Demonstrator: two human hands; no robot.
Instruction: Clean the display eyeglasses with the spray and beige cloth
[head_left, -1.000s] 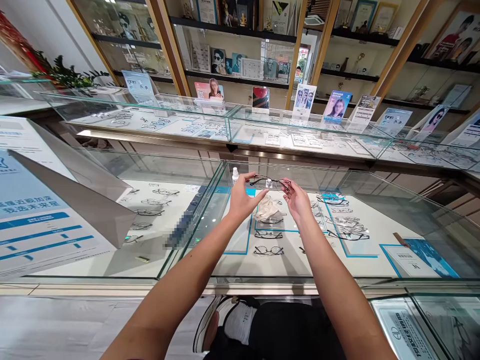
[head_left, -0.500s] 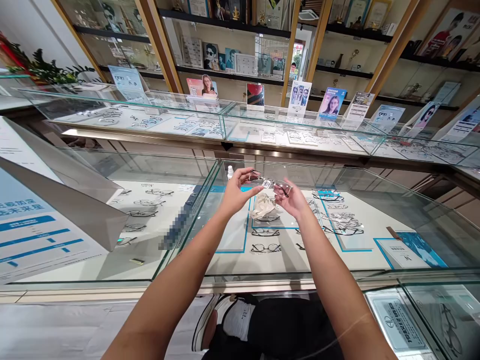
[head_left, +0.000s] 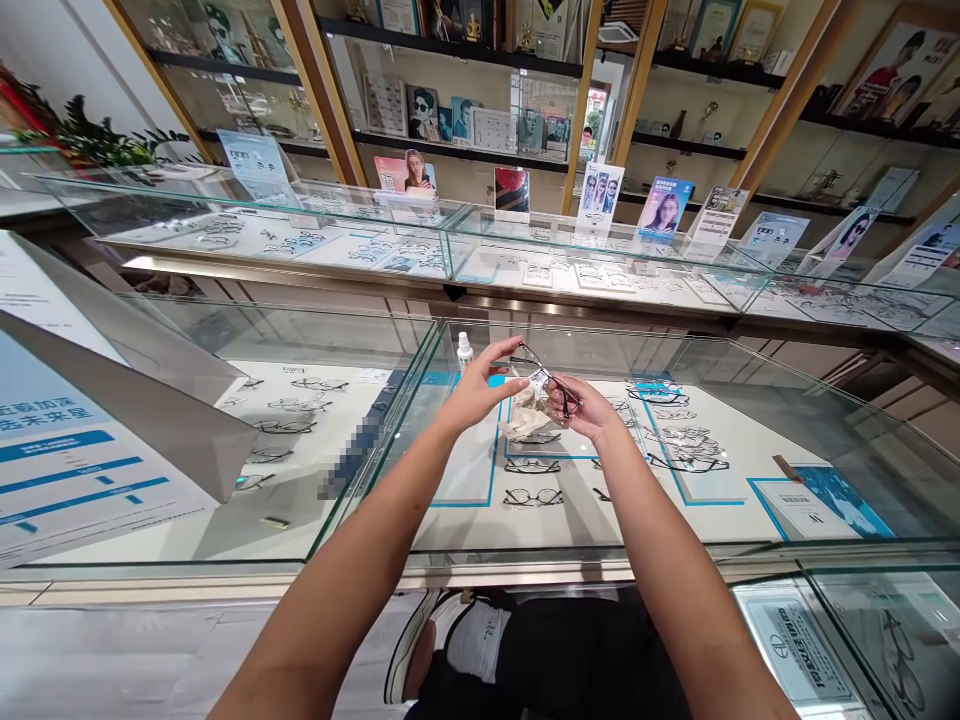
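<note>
Between my hands, above the glass display counter, is a pair of thin dark-rimmed eyeglasses (head_left: pixel 534 358) with a small white tag. My right hand (head_left: pixel 589 408) grips their right end, fingers closed around it. At the other end, my left hand (head_left: pixel 480 388) has its index fingertip at the rim and its thumb lower down, with the frame between them. A crumpled beige cloth (head_left: pixel 527 418) sits just below the eyeglasses, partly covered by my right fingers. Behind my left hand stands a white spray bottle (head_left: pixel 464 350).
Several eyeglasses (head_left: pixel 532 497) lie in rows inside the glass counter (head_left: pixel 450 545). A folded card sign (head_left: pixel 150 430) stands at the left. Across the aisle is another glass showcase (head_left: pixel 360 255) with upright cards on top, and shelves behind it.
The eyeglasses have turned, their left end now higher and the right end tilted down. My right hand has turned inward and lower. More of the white bottle shows.
</note>
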